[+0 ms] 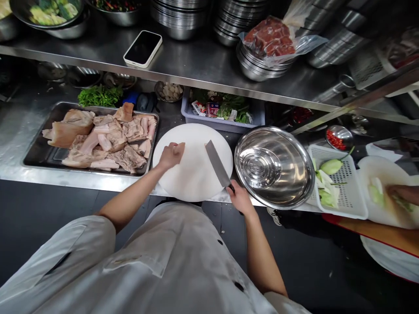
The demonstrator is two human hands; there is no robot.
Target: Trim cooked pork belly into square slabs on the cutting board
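Note:
My left hand (169,157) is closed over the left part of a round white cutting board (196,183). A small pale-brown piece of meat (181,149) shows at its fingertips. In my right hand (240,197) is the handle of a cleaver (217,165); the blade slants up and left over the board's right side. A tiny bit of something pale lies by the blade's tip. Left of the board, a dark metal tray (36,159) holds several pieces of cooked, pale meat (111,137). A large steel bowl (288,168) stands close on the right.
Behind the board sits a grey-blue bin (222,123) with greens and packets. A steel shelf (190,61) above carries a phone (143,49), stacked bowls (179,17) and bagged red meat (270,38). At right are a white basket (355,192) and a co-worker's hand (404,193) over another board.

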